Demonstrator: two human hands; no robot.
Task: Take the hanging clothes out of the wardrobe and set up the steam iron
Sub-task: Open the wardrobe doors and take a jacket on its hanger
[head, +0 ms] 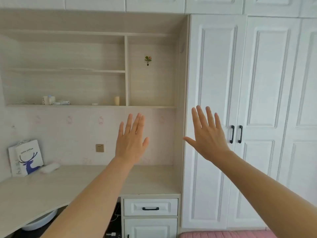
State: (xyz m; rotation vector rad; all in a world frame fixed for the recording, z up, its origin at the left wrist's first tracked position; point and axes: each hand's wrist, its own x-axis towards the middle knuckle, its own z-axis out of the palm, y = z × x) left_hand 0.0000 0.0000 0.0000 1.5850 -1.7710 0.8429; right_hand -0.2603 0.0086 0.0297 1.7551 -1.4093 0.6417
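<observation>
Two bare forearms (96,194), bare left hand (131,143) and right hand (208,140)

A home bedroom: white wardrobe (240,117), built-in desk (51,186) with shelves (68,105), pink bedding (223,235).

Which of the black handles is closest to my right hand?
The left upright wardrobe handle, just beside your right hand. The right upright handle is further over, and the horizontal drawer handle sits much lower, to the left.
</observation>
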